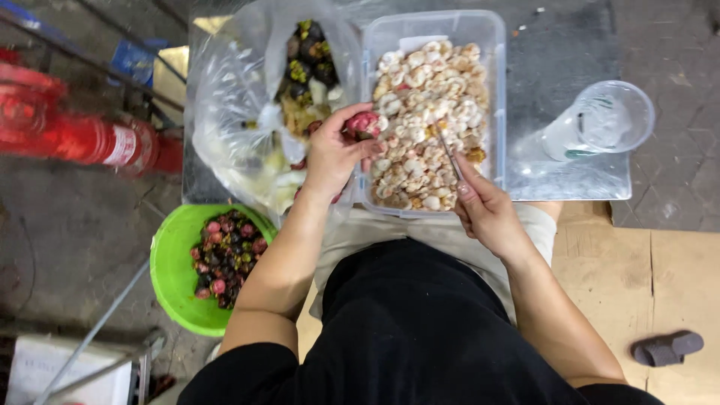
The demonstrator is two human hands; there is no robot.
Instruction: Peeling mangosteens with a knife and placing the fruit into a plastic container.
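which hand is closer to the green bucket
Left. The left hand, holding a pink fruit piece, is up and to the right of the green bucket; the right hand is farther right, by the clear tub.

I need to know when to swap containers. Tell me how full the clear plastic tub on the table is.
Nearly full. The clear plastic tub holds pale peeled fruit pieces across almost its whole floor; only a strip at its far end shows bare.
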